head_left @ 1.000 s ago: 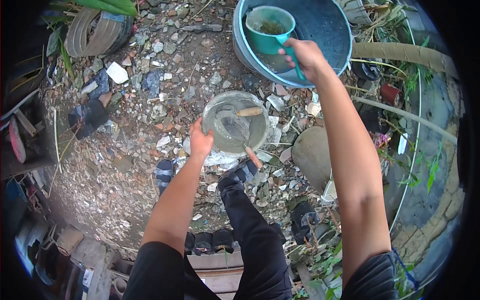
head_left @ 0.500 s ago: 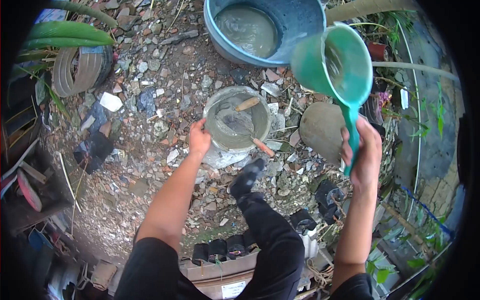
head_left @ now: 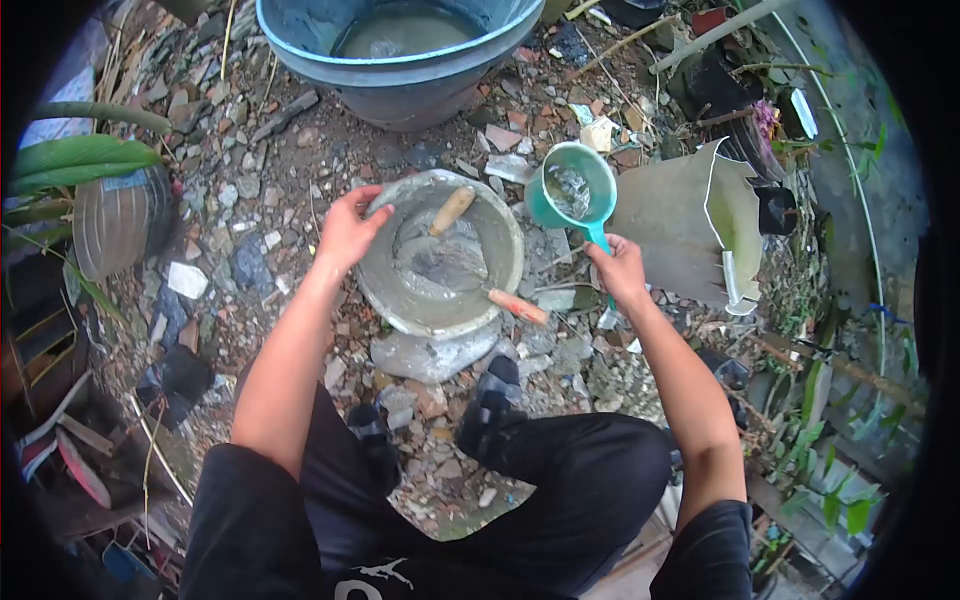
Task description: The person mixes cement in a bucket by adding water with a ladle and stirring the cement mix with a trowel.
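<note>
A round grey basin stands on the rubble in front of me, its inside smeared with grey cement-like residue. My left hand grips its rim at the upper left, thumb over the edge. Inside lie two trowels with wooden handles, one handle pointing up, the other hanging over the lower right rim; their blades are partly hidden in grey matter. To the basin's right, my right hand is closed round the handle of a green water dipper. Water shows in the dipper's cup, held apart from the basin.
A large blue tub with murky water stands beyond the basin. A broken-edged grey container lies to the right. Plants and a ribbed pot are on the left. Stones and brick chips cover the ground around my sandalled feet.
The dipper has come down from beside the blue tub to the basin's right side. My left hand has taken hold of the rim, and the basin looks tilted. My legs are bent lower.
</note>
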`<action>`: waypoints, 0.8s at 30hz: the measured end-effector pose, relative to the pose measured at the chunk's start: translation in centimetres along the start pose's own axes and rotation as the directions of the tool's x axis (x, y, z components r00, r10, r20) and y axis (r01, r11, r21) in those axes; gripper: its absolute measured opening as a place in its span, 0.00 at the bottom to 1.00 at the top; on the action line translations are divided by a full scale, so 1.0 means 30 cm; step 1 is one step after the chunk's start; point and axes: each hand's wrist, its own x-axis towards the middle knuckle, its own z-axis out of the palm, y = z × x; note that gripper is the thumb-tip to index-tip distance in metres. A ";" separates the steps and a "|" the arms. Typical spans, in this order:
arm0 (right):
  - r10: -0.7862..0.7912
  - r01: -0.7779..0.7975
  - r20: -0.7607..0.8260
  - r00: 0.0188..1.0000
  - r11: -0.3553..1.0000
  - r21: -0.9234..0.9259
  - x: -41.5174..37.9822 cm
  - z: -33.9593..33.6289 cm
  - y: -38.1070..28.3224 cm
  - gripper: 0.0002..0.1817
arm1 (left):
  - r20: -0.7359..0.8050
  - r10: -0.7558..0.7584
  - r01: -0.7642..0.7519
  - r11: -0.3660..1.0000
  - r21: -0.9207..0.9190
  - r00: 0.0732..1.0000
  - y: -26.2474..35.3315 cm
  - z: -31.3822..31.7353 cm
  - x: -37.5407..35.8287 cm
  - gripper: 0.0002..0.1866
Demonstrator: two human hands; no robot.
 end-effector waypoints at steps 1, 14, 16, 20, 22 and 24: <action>-0.026 0.026 0.014 1.000 1.000 -0.016 0.047 0.008 0.040 0.09 | -0.002 0.026 -0.026 1.000 0.012 1.000 0.018 -0.005 0.013 0.32; -0.025 0.280 0.341 0.940 0.633 -0.722 0.166 -0.070 0.097 0.26 | 0.016 0.444 -0.433 0.866 0.248 0.896 0.152 0.154 -0.051 0.25; -0.135 0.357 0.334 0.933 0.467 -0.809 0.089 -0.048 -0.029 0.25 | 0.123 0.393 -0.412 0.853 0.322 0.911 0.107 0.196 -0.040 0.33; -0.131 0.459 0.450 0.883 0.430 -0.777 -0.103 0.111 -0.356 0.22 | 0.192 0.322 -0.369 0.876 0.311 0.927 0.062 0.267 -0.008 0.31; -0.103 0.541 0.547 0.831 0.379 -0.751 -0.154 0.212 -0.399 0.22 | 0.165 0.330 -0.367 0.876 0.315 0.929 0.034 0.284 0.002 0.27; -0.073 0.569 0.584 0.809 0.349 -0.745 -0.162 0.304 -0.368 0.23 | 0.120 0.359 -0.378 0.875 0.302 0.926 0.010 0.294 -0.003 0.23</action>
